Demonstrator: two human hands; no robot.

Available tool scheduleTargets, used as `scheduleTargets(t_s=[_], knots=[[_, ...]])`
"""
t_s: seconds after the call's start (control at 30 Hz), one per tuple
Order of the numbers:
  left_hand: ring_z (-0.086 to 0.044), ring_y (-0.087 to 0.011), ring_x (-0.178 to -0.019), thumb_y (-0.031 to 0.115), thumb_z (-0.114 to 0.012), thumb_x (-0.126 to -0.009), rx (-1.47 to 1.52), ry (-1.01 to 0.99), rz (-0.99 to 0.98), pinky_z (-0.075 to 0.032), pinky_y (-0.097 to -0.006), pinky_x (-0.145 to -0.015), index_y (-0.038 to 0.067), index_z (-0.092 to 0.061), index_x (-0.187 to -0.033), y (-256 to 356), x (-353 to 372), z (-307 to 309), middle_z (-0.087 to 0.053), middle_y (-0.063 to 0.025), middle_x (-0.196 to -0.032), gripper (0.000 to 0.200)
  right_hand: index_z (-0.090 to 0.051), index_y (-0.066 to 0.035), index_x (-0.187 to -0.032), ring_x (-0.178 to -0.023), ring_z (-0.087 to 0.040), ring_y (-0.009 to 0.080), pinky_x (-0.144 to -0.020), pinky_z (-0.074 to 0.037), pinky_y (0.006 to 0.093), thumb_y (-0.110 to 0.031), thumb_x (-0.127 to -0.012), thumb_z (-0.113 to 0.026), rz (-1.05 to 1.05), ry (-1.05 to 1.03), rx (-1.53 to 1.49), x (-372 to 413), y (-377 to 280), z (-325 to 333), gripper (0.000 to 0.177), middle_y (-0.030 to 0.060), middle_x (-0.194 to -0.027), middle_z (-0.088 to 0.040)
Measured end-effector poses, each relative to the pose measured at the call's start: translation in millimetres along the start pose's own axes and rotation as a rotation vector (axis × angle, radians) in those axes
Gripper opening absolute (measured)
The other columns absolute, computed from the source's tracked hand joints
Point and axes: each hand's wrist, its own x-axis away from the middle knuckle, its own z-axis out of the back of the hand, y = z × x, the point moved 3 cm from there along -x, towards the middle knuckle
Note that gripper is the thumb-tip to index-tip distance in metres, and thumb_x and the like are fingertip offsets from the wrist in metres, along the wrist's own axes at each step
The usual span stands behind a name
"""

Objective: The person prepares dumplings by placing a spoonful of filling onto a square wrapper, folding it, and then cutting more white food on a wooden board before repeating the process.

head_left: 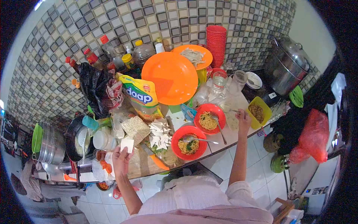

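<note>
My left hand [121, 159], at the counter's front edge, holds a thin white square wrapper [127, 145] by its lower edge. Just beyond it lie a clear bag of dried noodles [136, 128] and a heap of white folded wrappers [160, 135]. My right hand [243, 118] is closed on the handle of a spoon [232, 110] that points left over the counter. Beside that hand stands a yellow tub [260, 105] with brown minced filling [256, 113]. Two red bowls of noodles, a nearer one [189, 156] and a farther one [211, 130], sit between my hands, with cutlery in them.
An orange-handled knife [159, 162] lies at the front edge. Behind are a yellow daap pouch [140, 98], a large orange plate [175, 78], stacked red cups [216, 46] and glasses [219, 83]. A wok [76, 138] stands left, a steel pot [287, 67] right. Another person [31, 179] is at far left.
</note>
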Motion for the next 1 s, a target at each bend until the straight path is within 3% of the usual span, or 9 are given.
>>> scheduleTargets(t_s=[0.17, 0.23, 0.43, 0.6, 0.7, 0.87, 0.97, 1.0], knots=[[-0.061, -0.0201, -0.081, 0.003, -0.053, -0.081, 0.017, -0.046, 0.034, -0.052, -0.0299, -0.070, -0.003, -0.051, -0.102, -3.3, 3.5, -16.3, -0.060, -0.0110, -0.093, 0.023, -0.057, 0.005, -0.091, -0.068, -0.058, 0.0136, -0.067, -0.050, 0.0248, -0.014, -0.087, -0.047, -0.009, 0.003, -0.190, 4.9, -2.9, 0.6, 0.022, 0.0095, -0.079, -0.057], [-0.061, -0.0200, -0.081, 0.003, -0.053, -0.081, 0.025, -0.083, 0.057, -0.052, -0.0301, -0.071, -0.003, -0.051, -0.103, -5.8, 5.8, -23.5, -0.060, -0.0108, -0.093, 0.023, -0.054, 0.007, -0.092, -0.072, -0.058, 0.0157, -0.069, -0.050, 0.0261, -0.011, -0.086, -0.047, -0.214, 0.095, -0.373, 6.5, 2.0, 1.1, 0.020, 0.0109, -0.084, -0.056], [-0.060, -0.0172, -0.078, 0.003, -0.051, -0.082, 0.050, -0.128, 0.097, -0.052, -0.0269, -0.069, -0.004, -0.051, -0.103, -16.1, 7.8, -38.5, -0.060, -0.0097, -0.092, 0.022, -0.050, 0.009, -0.095, -0.079, -0.058, 0.0185, -0.074, -0.050, 0.0281, -0.009, -0.087, -0.043, -0.202, 0.200, -0.651, 14.7, -4.3, 5.9, 0.020, 0.0127, -0.089, -0.054], [-0.058, -0.0159, -0.082, 0.001, -0.050, -0.082, 0.059, -0.230, 0.224, -0.050, -0.0247, -0.068, -0.004, -0.049, -0.107, -28.7, 10.0, -71.7, -0.059, -0.0098, -0.096, 0.026, -0.050, 0.009, -0.096, -0.082, -0.057, 0.0193, -0.078, -0.049, 0.0286, -0.009, -0.086, -0.043, -0.198, 0.260, -0.688, 21.4, -10.5, 17.3, 0.021, 0.0135, -0.091, -0.055], [-0.057, -0.0166, -0.088, 0.000, -0.049, -0.082, 0.080, -0.284, 0.241, -0.049, -0.0263, -0.075, -0.004, -0.047, -0.111, -49.5, 4.8, -93.7, -0.057, -0.0102, -0.099, 0.029, -0.053, 0.007, -0.095, -0.085, -0.055, 0.0190, -0.077, -0.048, 0.0292, -0.010, -0.085, -0.045, -0.155, 0.268, -0.709, 24.3, -23.2, 21.1, 0.021, 0.0111, -0.092, -0.054], [-0.056, -0.0175, -0.092, -0.001, -0.048, -0.082, 0.114, -0.411, 0.348, -0.048, -0.0269, -0.080, -0.004, -0.043, -0.116, -57.5, 7.9, -149.8, -0.055, -0.0108, -0.103, 0.034, -0.055, 0.005, -0.094, -0.091, -0.051, 0.0178, -0.073, -0.048, 0.0286, -0.009, -0.085, -0.047, -0.140, 0.195, -0.855, 46.0, -95.6, 24.5, 0.019, 0.0083, -0.095, -0.054], [-0.055, -0.0167, -0.094, -0.001, -0.047, -0.083, 0.117, -0.485, 0.351, -0.047, -0.0254, -0.081, -0.005, -0.039, -0.119, -50.2, 10.4, -174.3, -0.054, -0.0114, -0.105, 0.037, -0.055, 0.004, -0.097, -0.088, -0.054, 0.0181, -0.070, -0.048, 0.0268, -0.009, -0.085, -0.047, -0.150, 0.073, -0.914, 65.3, -140.9, 21.5, 0.019, 0.0084, -0.095, -0.055], [-0.055, -0.0162, -0.094, -0.001, -0.046, -0.083, 0.101, -0.508, 0.339, -0.046, -0.0248, -0.082, -0.005, -0.038, -0.119, -46.5, 11.0, -180.3, -0.054, -0.0113, -0.105, 0.038, -0.053, 0.004, -0.098, -0.080, -0.055, 0.0166, -0.069, -0.048, 0.0260, -0.011, -0.086, -0.048, -0.108, 0.016, -0.867, 78.1, -162.5, 18.9, 0.021, 0.0082, -0.091, -0.056]])
